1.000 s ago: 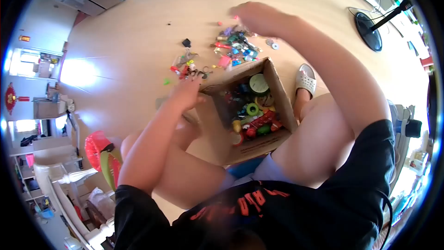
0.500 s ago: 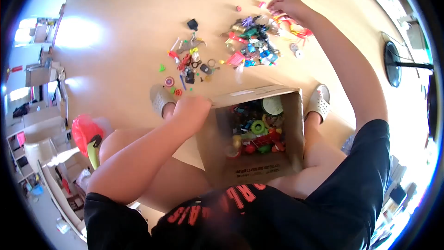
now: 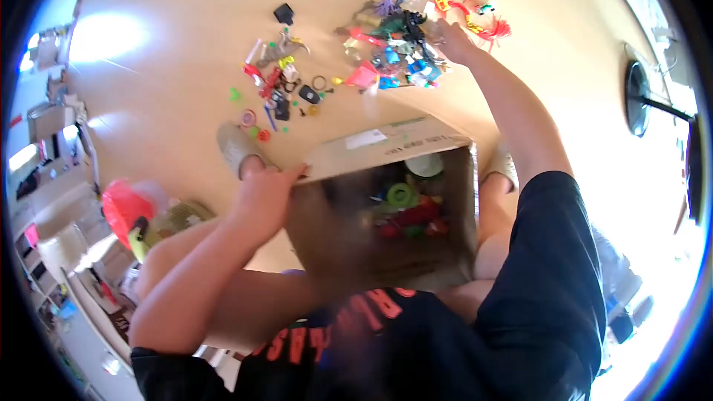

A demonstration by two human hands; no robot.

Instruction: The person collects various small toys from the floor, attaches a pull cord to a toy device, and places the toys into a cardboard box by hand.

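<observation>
A cardboard box (image 3: 386, 141) stands tilted between my legs, with a green ring (image 3: 402, 195), a round pale lid (image 3: 425, 165) and red pieces inside. My left hand (image 3: 269, 191) is closed on the box's upper left edge. Beyond the box, my right hand (image 3: 454, 41) reaches to the right side of a pile of small toys (image 3: 401, 52); its fingertips blur into the pile, and whether they hold anything is unclear. Red and yellow stringy pieces (image 3: 490, 28) lie just right of that hand. A second, looser group of small items (image 3: 281, 82) is on the floor to the left.
My feet, in light clogs (image 3: 238, 147), are on both sides of the box. A red plastic bag (image 3: 125, 208) is at the left. At the right stands a black round base (image 3: 636, 98) with a pole. A black item (image 3: 284, 14) lies farther out.
My right hand has moved from above the floor to the pile's right side. My left hand has come onto the box's edge, and the box has tipped toward me. Red and yellow stringy pieces now show.
</observation>
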